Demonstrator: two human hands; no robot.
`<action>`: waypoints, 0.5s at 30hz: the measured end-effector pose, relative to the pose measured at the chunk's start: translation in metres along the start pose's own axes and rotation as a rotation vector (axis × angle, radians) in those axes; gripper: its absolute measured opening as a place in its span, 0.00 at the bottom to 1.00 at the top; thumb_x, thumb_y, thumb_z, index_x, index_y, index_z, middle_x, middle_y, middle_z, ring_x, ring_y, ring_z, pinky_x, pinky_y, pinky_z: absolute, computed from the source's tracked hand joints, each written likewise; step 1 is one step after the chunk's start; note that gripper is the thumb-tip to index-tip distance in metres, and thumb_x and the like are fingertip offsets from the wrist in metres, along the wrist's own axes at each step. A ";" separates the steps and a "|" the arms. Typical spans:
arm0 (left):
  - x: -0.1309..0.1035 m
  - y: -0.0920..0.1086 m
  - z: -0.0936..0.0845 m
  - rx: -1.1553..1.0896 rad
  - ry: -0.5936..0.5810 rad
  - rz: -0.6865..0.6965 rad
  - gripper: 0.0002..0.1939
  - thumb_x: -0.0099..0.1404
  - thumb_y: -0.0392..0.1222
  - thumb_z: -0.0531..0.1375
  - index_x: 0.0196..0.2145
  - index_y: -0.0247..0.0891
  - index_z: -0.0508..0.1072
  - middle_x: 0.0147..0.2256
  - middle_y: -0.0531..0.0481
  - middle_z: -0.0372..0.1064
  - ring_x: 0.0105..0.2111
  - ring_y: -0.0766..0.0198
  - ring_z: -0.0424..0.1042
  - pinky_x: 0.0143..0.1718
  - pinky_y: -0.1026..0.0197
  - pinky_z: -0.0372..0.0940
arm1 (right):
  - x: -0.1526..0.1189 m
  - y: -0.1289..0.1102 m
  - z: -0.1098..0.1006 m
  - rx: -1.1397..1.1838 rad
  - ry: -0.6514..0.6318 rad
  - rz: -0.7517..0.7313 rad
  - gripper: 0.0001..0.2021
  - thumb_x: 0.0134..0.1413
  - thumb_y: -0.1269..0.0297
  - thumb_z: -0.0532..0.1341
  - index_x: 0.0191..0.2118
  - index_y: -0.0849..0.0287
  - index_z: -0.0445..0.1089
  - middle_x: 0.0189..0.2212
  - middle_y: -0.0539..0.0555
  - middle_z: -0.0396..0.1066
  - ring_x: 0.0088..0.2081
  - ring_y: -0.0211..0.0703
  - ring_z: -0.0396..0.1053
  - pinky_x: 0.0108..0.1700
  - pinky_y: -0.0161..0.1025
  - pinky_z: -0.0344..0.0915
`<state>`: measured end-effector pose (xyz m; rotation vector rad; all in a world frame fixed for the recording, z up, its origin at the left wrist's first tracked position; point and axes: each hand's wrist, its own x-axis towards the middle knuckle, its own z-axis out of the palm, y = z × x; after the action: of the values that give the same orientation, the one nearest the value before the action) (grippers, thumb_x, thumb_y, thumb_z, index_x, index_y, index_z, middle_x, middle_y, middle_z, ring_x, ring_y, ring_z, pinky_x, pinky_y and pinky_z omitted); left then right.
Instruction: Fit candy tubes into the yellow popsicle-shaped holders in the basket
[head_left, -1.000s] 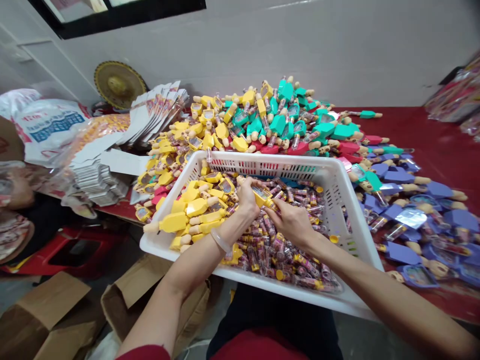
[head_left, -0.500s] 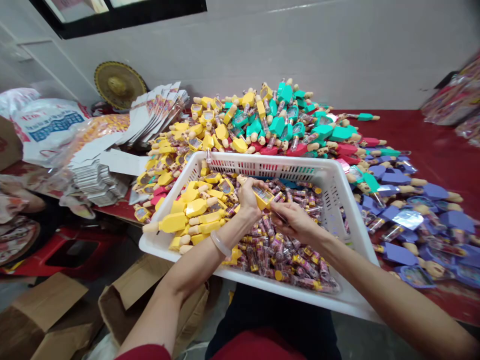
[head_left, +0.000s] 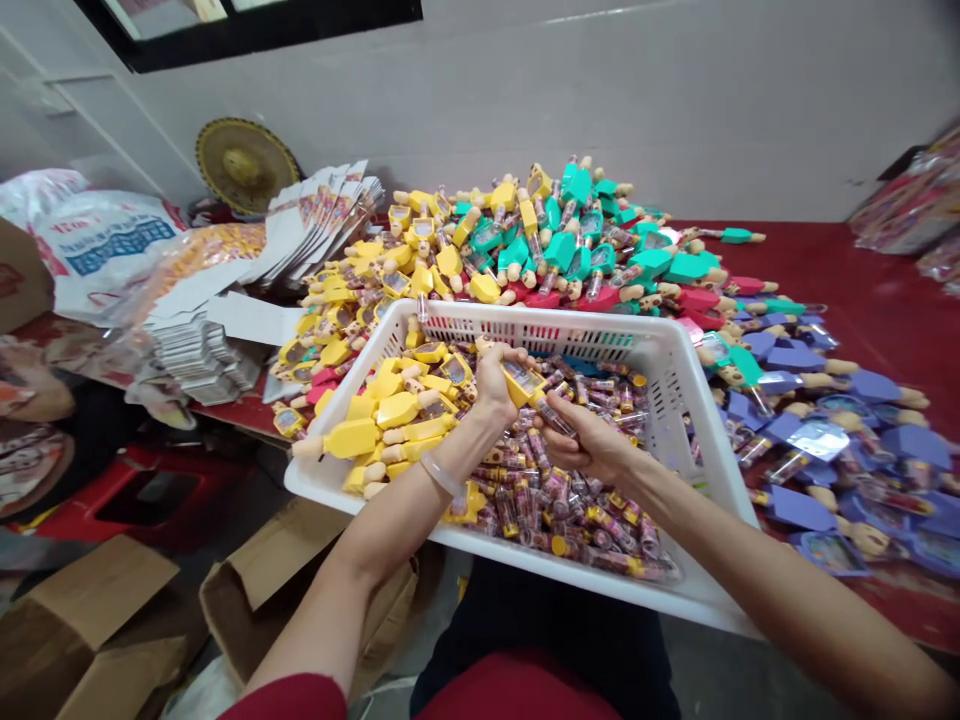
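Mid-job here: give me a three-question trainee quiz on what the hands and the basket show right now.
1. True or false: the left hand grips a yellow plastic toy case above the white slotted plastic basket.
2. Which heap lies in the basket's left part? A yellow plastic toy cases; B purple cases; C flat cardboard sleeves.
3. Fill in: the right hand pinches a clear candy-filled ____ at the case's end.

Key: 1 true; 2 A; 3 tube.
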<state>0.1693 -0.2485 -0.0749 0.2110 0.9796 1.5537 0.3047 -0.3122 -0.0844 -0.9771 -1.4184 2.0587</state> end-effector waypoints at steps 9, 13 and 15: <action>0.009 0.024 -0.018 0.518 -0.155 -0.002 0.13 0.43 0.31 0.74 0.21 0.34 0.72 0.15 0.52 0.63 0.15 0.69 0.58 0.18 0.66 0.51 | 0.002 -0.011 -0.064 -1.075 0.642 0.097 0.20 0.58 0.48 0.57 0.39 0.63 0.71 0.27 0.60 0.73 0.27 0.46 0.69 0.30 0.40 0.60; 0.023 0.050 -0.003 0.542 -0.159 0.100 0.11 0.48 0.32 0.72 0.26 0.35 0.73 0.18 0.51 0.65 0.19 0.66 0.63 0.23 0.65 0.58 | -0.003 -0.004 -0.058 -1.175 0.205 0.215 0.12 0.52 0.56 0.63 0.29 0.61 0.74 0.22 0.56 0.73 0.21 0.43 0.69 0.27 0.38 0.61; 0.029 0.062 0.009 0.506 -0.173 0.155 0.09 0.54 0.37 0.70 0.31 0.36 0.73 0.23 0.49 0.69 0.24 0.64 0.68 0.29 0.64 0.63 | -0.004 0.006 -0.041 -1.100 -0.053 0.221 0.08 0.46 0.58 0.65 0.30 0.57 0.76 0.17 0.49 0.70 0.17 0.39 0.65 0.23 0.34 0.59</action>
<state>0.1221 -0.2133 -0.0384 0.7788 1.2252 1.3728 0.3388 -0.2924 -0.0981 -1.5064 -2.6365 1.3172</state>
